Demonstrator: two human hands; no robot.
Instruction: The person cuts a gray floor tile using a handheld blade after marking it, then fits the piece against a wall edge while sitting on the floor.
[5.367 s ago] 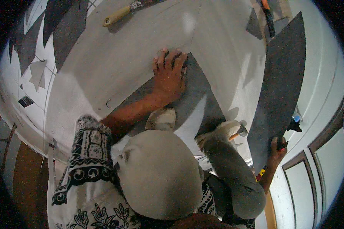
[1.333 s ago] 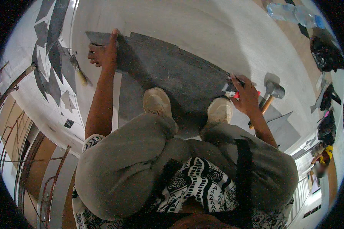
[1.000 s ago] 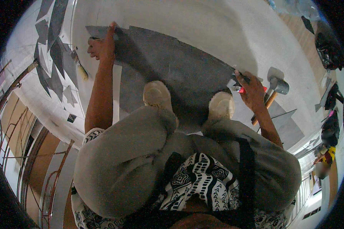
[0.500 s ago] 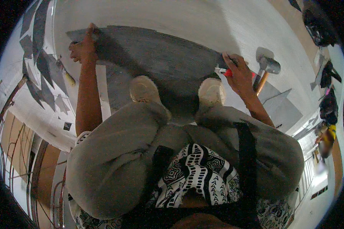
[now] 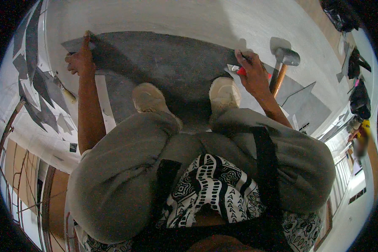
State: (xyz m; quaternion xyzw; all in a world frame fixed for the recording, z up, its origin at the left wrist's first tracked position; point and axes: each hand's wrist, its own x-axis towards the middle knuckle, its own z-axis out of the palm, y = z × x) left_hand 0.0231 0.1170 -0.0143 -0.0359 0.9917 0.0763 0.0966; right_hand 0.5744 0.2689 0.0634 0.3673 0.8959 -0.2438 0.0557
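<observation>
A long dark grey floor plank [image 5: 168,52] lies crosswise in front of my shoes. My left hand [image 5: 82,63] is at its left end, one finger stretched along the top and the others curled at the near edge. At the plank's right end is my right hand [image 5: 256,75], closed around a red-handled utility knife [image 5: 241,71], its pale blade side pointing left. The fingertips of that hand touch or nearly touch the plank's corner. More dark grey flooring [image 5: 124,94] lies under and beside my feet.
A rubber mallet [image 5: 287,59] with a wooden handle stands right of my right hand. Grey sheet offcuts [image 5: 38,84] and a brush-like tool [image 5: 66,90] lie at the left. Another grey piece [image 5: 302,105] is at the right, and black bags [image 5: 340,17] are far right.
The whole view has shifted slightly, so hands, plank and mallet appear a little further left. Both hands keep their places at the plank's ends, the knife still in the right.
</observation>
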